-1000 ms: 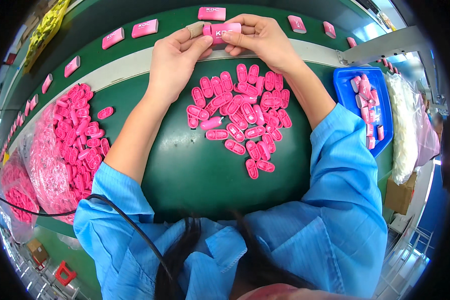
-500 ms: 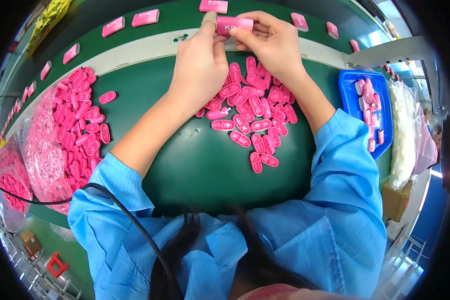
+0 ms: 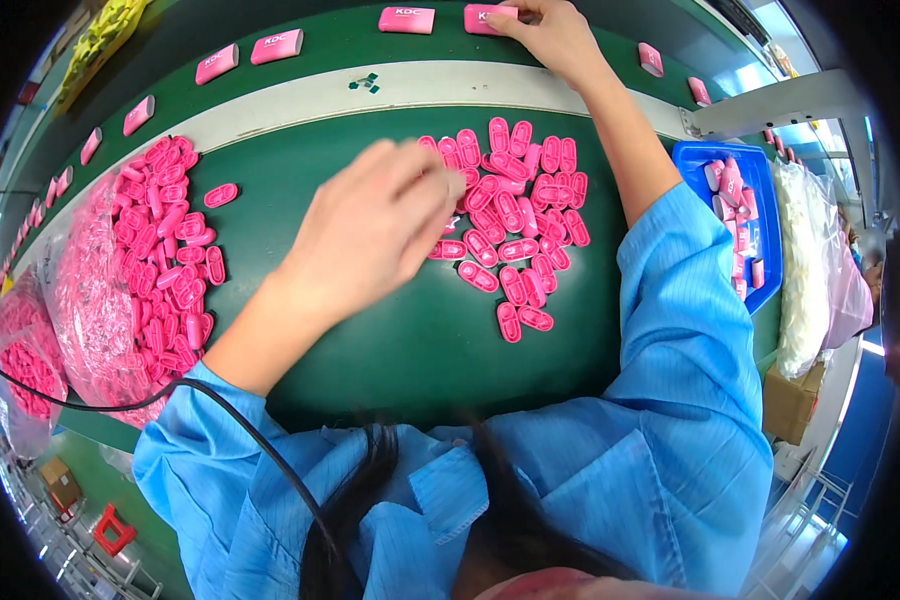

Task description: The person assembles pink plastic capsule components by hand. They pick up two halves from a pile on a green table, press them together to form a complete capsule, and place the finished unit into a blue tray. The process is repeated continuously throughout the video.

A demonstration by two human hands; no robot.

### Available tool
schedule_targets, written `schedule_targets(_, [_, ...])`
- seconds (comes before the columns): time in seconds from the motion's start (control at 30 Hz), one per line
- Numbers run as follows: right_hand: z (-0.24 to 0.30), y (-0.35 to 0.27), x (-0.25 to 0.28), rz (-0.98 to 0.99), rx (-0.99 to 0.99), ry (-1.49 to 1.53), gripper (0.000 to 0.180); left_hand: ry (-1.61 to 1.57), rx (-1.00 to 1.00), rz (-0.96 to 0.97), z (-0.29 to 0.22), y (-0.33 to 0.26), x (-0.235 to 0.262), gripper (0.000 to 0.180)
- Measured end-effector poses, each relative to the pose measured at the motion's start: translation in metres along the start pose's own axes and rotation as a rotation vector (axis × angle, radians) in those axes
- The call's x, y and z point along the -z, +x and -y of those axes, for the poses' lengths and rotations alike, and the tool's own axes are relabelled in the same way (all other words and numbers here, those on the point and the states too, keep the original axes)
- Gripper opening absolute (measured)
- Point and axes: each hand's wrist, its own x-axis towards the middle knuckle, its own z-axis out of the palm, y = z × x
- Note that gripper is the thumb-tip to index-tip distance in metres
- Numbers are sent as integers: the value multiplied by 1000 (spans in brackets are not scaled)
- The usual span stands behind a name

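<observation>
At the far side, my right hand (image 3: 558,38) grips the end of a pink rectangular case (image 3: 482,19) with white print, its thumb on the front face. The case is at the green conveyor belt beyond the white rail. My left hand (image 3: 375,225) is blurred by motion at the left edge of a loose pile of pink oval caps (image 3: 510,210) on the green worktable. Its fingers look bent, but whether they hold a cap cannot be made out. Part of the pile is hidden behind them.
More pink cases (image 3: 407,20) stand spaced along the belt. A plastic bag (image 3: 90,290) spills pink caps at left, and a single cap (image 3: 221,195) lies apart. A blue tray (image 3: 763,290) holds pink cases at right, below a metal bracket (image 3: 770,108). A black cable (image 3: 240,410) crosses my left sleeve.
Both hands held the pink case together; my left hand has let go and come back toward the caps. My right hand has carried the case farther out to the belt. Other cases have shifted left.
</observation>
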Motion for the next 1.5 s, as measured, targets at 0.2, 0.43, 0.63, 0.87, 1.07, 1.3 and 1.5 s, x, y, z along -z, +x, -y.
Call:
schedule_targets(0.2, [-21, 0, 36, -4, -165, 114, 34, 63, -108, -35, 9, -10, -11, 31])
schedule_targets(0.43, [-121, 7, 20, -153, 277, -372, 46, -436, 377, -223, 30, 56, -24, 25])
schedule_targets(0.63, [-32, -19, 37, 21, -57, -84, 30, -796, 579, -158, 50, 65, -29, 27])
schedule_targets(0.87, [3, -46, 10, 478, -138, 910, 36, -1045, 658, -298, 63, 64, -29, 28])
schedule_targets(1.07, [17, -51, -7, 331, -156, 1285, 35, -1056, 659, -259, 55, 64, -28, 33])
schedule_targets(1.3, [33, -62, -7, 288, -55, 1109, 25, -959, 567, -288, 62, 63, -38, 37])
schedule_targets(1.5, [15, -57, -2, 358, -59, 774, 33, -1102, 547, -370, 76, 63, -48, 38])
